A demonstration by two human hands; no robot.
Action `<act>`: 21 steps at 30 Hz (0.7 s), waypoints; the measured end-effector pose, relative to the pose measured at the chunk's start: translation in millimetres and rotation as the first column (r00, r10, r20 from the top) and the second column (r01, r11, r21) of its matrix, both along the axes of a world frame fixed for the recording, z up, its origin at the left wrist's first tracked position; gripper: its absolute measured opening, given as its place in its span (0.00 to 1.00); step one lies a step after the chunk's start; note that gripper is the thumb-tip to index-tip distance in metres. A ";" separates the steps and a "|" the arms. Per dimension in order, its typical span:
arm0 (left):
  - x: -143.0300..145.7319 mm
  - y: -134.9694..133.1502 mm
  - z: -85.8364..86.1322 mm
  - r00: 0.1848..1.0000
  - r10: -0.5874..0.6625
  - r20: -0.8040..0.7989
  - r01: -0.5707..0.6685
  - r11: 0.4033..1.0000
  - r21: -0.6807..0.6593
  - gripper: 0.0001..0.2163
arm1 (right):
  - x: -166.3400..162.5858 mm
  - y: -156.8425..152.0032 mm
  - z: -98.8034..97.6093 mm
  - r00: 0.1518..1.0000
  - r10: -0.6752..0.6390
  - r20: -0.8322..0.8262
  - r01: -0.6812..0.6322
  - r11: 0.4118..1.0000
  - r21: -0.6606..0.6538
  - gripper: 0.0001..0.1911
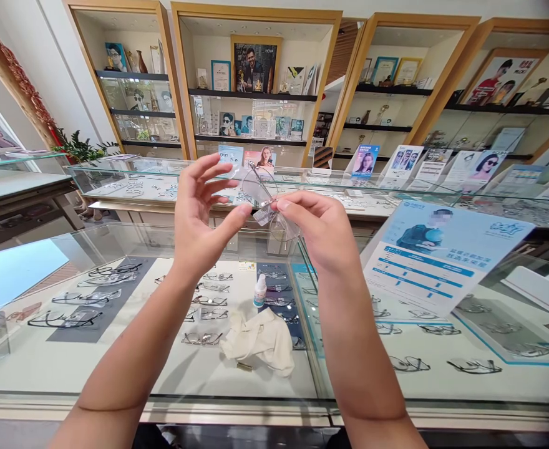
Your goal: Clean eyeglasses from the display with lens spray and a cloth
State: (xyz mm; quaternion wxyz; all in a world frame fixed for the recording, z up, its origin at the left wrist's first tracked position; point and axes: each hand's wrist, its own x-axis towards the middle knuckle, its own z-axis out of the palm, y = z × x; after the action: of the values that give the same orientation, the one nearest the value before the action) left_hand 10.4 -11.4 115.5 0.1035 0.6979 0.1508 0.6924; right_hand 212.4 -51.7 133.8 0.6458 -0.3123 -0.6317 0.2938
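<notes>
Above the glass counter, my right hand (321, 227) pinches a pair of thin-rimmed eyeglasses (254, 187) near the bridge. The glasses are turned on end, one lens up and the other down, and a clear tag or film hangs by the lenses. My left hand (206, 209) is open beside the upper lens, fingers spread and curved; whether its thumb touches the frame I cannot tell. Below, a crumpled cream cloth (260, 343) lies on the counter top. A small white spray bottle (260, 290) stands upright just behind the cloth.
Rows of eyeglasses (87, 298) lie inside the glass counter (157, 399). A blue and white leaflet (443, 255) leans on a stand at the right. Another glass display case (129, 187) runs across behind, with wood-framed shelves (256, 96) along the wall.
</notes>
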 end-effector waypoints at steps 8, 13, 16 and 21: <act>10.9 -32.0 3.0 0.989 0.149 0.002 -0.146 0.974 -0.172 0.15 | -17.4 -8.0 -5.0 0.934 -0.346 0.093 0.297 0.892 0.342 0.07; 13.4 -39.7 8.7 0.999 -0.002 -0.037 -0.011 0.943 -0.333 0.19 | -27.7 -15.1 -6.7 0.890 -0.428 0.156 0.334 0.846 0.415 0.05; 11.7 -38.0 11.1 0.999 -0.033 -0.030 0.020 0.925 -0.379 0.21 | -31.1 -16.9 -8.2 0.871 -0.454 0.189 0.339 0.833 0.437 0.05; 7.4 -30.7 9.7 0.999 -0.046 -0.007 0.039 0.909 -0.414 0.21 | -33.5 -19.8 -9.4 0.852 -0.442 0.280 0.299 0.851 0.433 0.08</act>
State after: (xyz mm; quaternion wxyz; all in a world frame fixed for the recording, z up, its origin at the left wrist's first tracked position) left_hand 17.7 -42.1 125.2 0.2630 0.6690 0.2796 0.6365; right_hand 178.9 -71.5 124.4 0.6077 -0.3511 -0.7118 -0.0285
